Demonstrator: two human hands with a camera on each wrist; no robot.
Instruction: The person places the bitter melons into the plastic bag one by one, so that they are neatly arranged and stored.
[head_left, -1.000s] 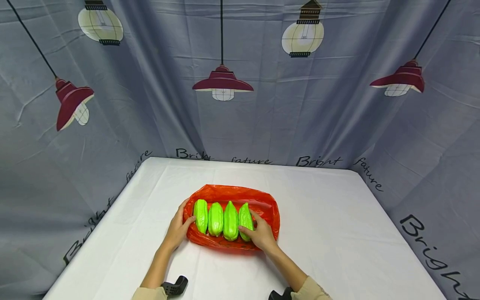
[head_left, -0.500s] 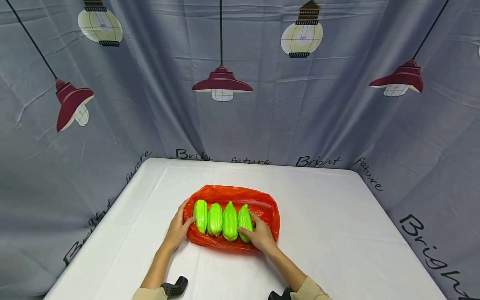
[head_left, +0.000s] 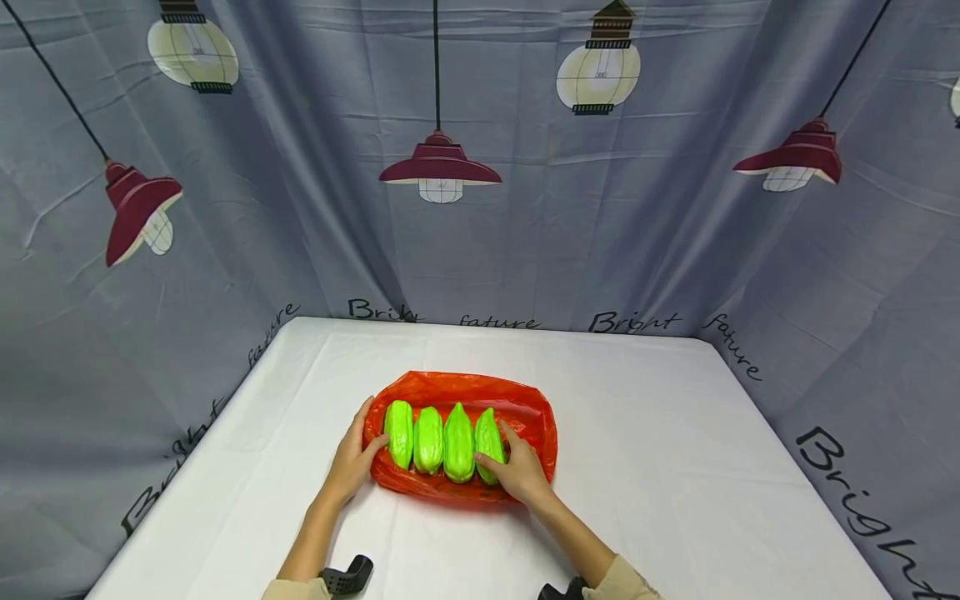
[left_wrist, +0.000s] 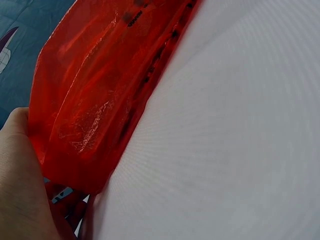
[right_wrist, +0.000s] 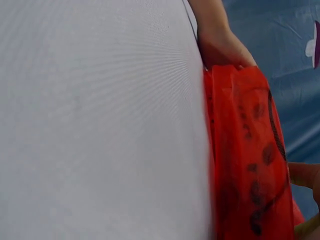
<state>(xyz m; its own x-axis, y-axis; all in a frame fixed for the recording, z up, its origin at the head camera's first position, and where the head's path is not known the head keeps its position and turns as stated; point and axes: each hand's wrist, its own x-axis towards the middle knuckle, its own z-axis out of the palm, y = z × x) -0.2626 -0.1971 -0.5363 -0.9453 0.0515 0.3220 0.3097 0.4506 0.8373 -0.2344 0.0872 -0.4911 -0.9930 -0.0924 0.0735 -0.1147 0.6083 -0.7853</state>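
Note:
A red plastic bag [head_left: 476, 383] lies with its mouth spread wide in the middle of the table. Inside it, bright green, long, ridged fruits or vegetables stand side by side in a row; the rightmost green fruit [head_left: 487, 433] is between my right hand's [head_left: 523, 473] thumb and fingers. My left hand [head_left: 351, 460] grips the bag's left side, thumb over the rim near the leftmost green fruit [head_left: 400, 433], fingers outside. In the left wrist view, the bag [left_wrist: 100, 115] rises beside the hand. The right wrist view shows dark print on the bag's near side [right_wrist: 245, 150]; the fruits are hidden there.
A white cloth [head_left: 660, 433] covers the table, which ends at a far edge below the curtain. Grey-blue curtains [head_left: 495, 242] printed with lamps and writing enclose the back and both sides. Black devices [head_left: 347, 575] sit at the wrists.

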